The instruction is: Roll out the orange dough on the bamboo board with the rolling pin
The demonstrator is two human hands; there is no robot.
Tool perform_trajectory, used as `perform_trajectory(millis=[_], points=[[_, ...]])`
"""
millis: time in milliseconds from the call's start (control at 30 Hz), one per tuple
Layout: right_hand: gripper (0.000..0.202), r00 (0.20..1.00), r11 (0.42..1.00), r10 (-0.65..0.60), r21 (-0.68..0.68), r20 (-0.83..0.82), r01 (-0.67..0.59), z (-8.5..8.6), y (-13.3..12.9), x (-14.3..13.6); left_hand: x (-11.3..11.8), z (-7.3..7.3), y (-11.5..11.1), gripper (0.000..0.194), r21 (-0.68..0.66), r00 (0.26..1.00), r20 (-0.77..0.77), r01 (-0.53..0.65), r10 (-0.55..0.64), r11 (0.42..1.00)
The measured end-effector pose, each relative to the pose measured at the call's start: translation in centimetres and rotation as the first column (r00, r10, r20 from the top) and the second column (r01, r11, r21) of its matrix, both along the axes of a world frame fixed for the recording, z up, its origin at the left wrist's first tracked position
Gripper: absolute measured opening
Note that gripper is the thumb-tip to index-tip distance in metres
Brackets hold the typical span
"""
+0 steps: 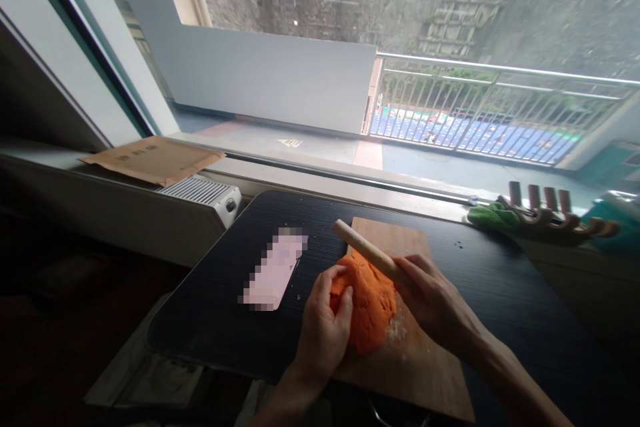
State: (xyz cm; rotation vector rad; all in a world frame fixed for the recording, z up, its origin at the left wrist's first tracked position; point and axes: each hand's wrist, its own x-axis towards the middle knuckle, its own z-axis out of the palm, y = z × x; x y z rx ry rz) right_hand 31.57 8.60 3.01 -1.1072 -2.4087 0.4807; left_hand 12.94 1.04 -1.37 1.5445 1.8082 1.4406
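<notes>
A flattened lump of orange dough point(371, 313) lies on a wooden board point(435, 367), with a little white flour beside its right edge. My left hand point(327, 320) curls around the dough's left edge, fingers and thumb gripping it. In my right hand point(425, 290) is a wooden rolling pin point(367, 244), held by its near right end. The pin slants up to the left across the dough's far side, its far tip beyond the dough. Whether the pin presses on the dough I cannot tell.
The board rests on a black table point(225, 320). Left of it lies a pink, blurred-out flat object point(277, 270). A green cloth point(493, 215) and a wooden rack point(543, 213) stand by the window at right. A brown envelope point(157, 159) lies on the radiator point(203, 195) at left.
</notes>
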Motion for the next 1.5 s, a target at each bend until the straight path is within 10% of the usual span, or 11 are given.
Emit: perform_trajectory(millis=[200, 433, 933, 1500], points=[[0.021, 0.989, 0.991, 0.049, -0.127, 0.139, -0.031, -1.8, 0.2, 0.1, -2.4, -0.8, -1.1, 0.037, -0.132, 0.926, -0.377, -0.013, -0.038, 0.991], [0.043, 0.923, 0.954, -0.296, 0.030, 0.244, 0.298, -3.1, 2.1, -4.5, -2.2, -0.6, 0.5, 0.030, -0.027, 0.887, -0.461, -0.001, -0.011, 1.000], [0.048, 0.918, 0.980, -0.184, -0.002, 0.350, 0.197, -3.1, 3.7, -5.8, -2.7, -3.1, 0.8, 0.037, -0.041, 0.944, -0.325, -0.080, 0.062, 0.996], [0.043, 0.871, 0.920, -0.351, -0.044, 0.344, 0.388, -3.3, 7.2, -6.5, -2.6, -4.5, 1.1, 0.042, 0.073, 0.939, -0.334, -0.058, 0.079, 0.996]])
